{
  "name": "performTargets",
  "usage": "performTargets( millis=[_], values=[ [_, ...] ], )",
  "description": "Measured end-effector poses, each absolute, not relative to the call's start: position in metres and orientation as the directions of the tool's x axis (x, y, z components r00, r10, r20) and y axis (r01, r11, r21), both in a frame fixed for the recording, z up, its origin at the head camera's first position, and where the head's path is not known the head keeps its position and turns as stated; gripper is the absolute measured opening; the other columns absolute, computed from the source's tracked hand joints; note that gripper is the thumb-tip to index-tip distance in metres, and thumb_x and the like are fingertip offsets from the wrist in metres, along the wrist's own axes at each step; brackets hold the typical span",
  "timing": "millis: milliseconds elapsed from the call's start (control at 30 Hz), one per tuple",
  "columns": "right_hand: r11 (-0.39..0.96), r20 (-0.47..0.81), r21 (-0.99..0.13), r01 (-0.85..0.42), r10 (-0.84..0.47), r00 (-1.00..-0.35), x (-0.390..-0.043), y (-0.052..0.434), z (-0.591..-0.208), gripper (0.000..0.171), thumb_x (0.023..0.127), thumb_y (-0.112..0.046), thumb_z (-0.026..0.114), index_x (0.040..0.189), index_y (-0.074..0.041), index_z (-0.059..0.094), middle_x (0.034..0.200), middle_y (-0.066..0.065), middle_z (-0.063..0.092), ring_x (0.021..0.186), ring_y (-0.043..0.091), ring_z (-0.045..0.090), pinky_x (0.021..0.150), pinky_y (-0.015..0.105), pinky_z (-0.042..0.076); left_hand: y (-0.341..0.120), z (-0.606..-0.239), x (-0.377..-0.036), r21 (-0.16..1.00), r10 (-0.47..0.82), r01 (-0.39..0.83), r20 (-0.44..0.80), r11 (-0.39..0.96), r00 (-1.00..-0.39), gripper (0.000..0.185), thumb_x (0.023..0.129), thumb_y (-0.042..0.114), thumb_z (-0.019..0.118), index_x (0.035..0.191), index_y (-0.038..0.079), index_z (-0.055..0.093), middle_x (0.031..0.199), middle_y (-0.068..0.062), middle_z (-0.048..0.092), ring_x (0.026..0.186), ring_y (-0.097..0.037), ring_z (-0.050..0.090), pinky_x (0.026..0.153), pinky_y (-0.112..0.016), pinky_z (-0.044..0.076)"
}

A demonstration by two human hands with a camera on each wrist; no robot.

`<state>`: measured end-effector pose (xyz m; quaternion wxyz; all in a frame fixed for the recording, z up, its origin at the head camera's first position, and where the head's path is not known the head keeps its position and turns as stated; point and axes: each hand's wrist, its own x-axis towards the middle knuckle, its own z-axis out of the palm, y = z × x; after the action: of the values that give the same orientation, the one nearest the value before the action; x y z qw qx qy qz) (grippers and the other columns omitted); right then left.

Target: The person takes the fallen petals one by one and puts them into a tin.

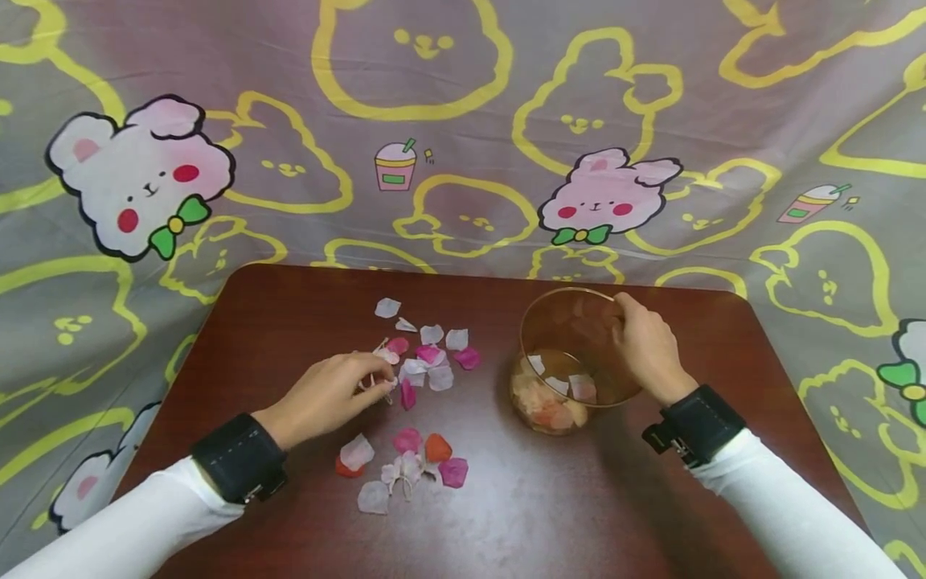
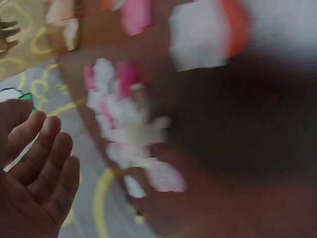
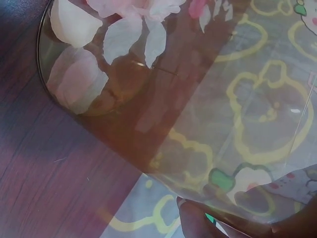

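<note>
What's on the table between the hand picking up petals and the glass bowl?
In the head view, loose pink and white petals lie between the left hand and the clear glass bowl, then bare brown table.

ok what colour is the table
Dark reddish-brown wood grain table, clearest in the head view.

A clear, amber-tinted glass jar stands tilted on the bench, its wide mouth tipped toward the petals, its right rim gripped by the right hand. Pale pink, white and orange petals lie in its bottom. More fabric petals, white, pink, magenta and orange, are scattered in two loose clusters left of the jar. The left hand pinches a pale one at the farther cluster's near edge.
</note>
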<state>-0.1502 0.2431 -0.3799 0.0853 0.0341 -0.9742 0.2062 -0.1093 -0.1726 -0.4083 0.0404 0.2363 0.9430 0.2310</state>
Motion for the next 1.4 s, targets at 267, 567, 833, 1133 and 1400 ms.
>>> performTargets(
  millis=[267,567,833,1133,1400],
  values=[
    [0.914,0.18,-0.39,-0.109,-0.04,-0.983,-0.151,0.242,-0.38,0.008,0.099,-0.005,0.051,0.104,-0.004,0.057,0.069,0.014,0.056,0.054,0.028,0.051,0.047,0.034,0.033,-0.207,-0.44,-0.079,0.38,0.562,0.499,-0.067,0.778,-0.825,0.016,0.085,0.025,0.081,0.094,0.019,0.069,0.08,0.012,0.058,0.073,-0.001,0.05,0.065,-0.024,0.044],
    [0.917,0.176,-0.387,-0.101,-0.034,-0.984,-0.152,0.243,-0.381,0.011,0.098,-0.006,0.051,0.106,-0.004,0.058,0.072,0.016,0.06,0.056,0.029,0.053,0.047,0.035,0.034,-0.209,-0.455,-0.072,0.343,0.607,0.546,-0.098,0.764,-0.788,0.023,0.08,0.024,0.085,0.094,0.018,0.067,0.085,0.01,0.063,0.075,-0.001,0.053,0.068,-0.029,0.05],
    [0.918,0.182,-0.385,-0.1,-0.031,-0.983,-0.152,0.243,-0.38,0.009,0.098,-0.006,0.052,0.105,-0.004,0.058,0.073,0.016,0.061,0.057,0.031,0.056,0.047,0.036,0.036,-0.211,-0.463,-0.071,0.349,0.605,0.555,-0.045,0.755,-0.795,0.015,0.085,0.018,0.08,0.086,0.02,0.065,0.078,0.012,0.056,0.07,0.001,0.045,0.063,-0.024,0.043],
    [0.919,0.168,-0.384,-0.088,-0.024,-0.985,-0.152,0.243,-0.379,0.008,0.098,-0.006,0.052,0.104,-0.005,0.058,0.074,0.015,0.06,0.059,0.029,0.054,0.048,0.036,0.036,-0.211,-0.462,-0.071,0.343,0.601,0.563,-0.008,0.752,-0.799,0.013,0.089,0.017,0.075,0.082,0.022,0.065,0.076,0.015,0.056,0.068,0.001,0.047,0.062,-0.027,0.046],
    [0.918,0.164,-0.387,-0.081,-0.018,-0.986,-0.151,0.242,-0.379,0.007,0.098,-0.005,0.052,0.104,-0.005,0.057,0.073,0.013,0.057,0.059,0.027,0.052,0.048,0.035,0.035,-0.208,-0.454,-0.078,0.329,0.587,0.55,-0.017,0.768,-0.81,0.008,0.089,0.02,0.076,0.088,0.019,0.068,0.079,0.012,0.06,0.071,0.0,0.051,0.067,-0.028,0.051]
  ],
)
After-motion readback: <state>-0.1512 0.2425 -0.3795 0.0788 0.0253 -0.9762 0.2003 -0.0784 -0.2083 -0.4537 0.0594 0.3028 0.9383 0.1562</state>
